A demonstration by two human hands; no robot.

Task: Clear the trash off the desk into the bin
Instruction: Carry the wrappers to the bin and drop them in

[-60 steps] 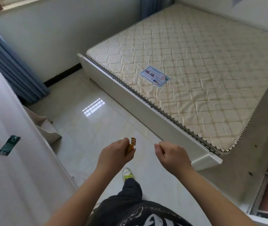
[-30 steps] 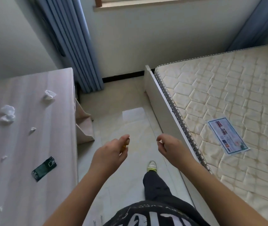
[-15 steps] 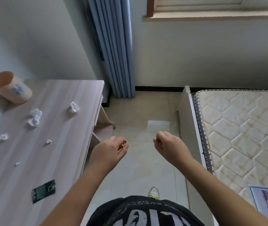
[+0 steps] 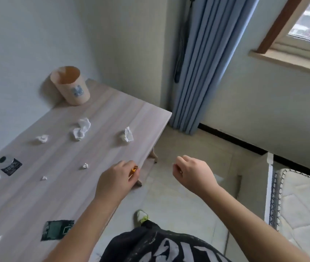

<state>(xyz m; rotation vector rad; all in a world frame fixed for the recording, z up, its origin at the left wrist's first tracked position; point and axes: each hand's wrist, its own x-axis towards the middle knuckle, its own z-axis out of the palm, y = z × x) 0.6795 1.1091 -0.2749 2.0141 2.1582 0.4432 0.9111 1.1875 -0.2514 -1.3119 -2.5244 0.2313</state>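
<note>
A pale wooden desk fills the left side. A beige bin stands at its far corner by the wall. Several crumpled white paper balls lie on the desk, among them a large one, another near the right edge and a small one. Two dark green wrappers lie flat, one near me and one at the left. My left hand hovers over the desk's right edge, pinching a small orange wrapper. My right hand is loosely curled over the floor, holding nothing visible.
A blue curtain hangs past the desk's far end. A bare mattress on a white frame lies at the right. Tiled floor runs between desk and bed, where my shoe stands.
My view has swung left from the bed toward the desk, bringing the bin and paper scraps into sight. My left hand kept the orange wrapper and now sits over the desk's edge.
</note>
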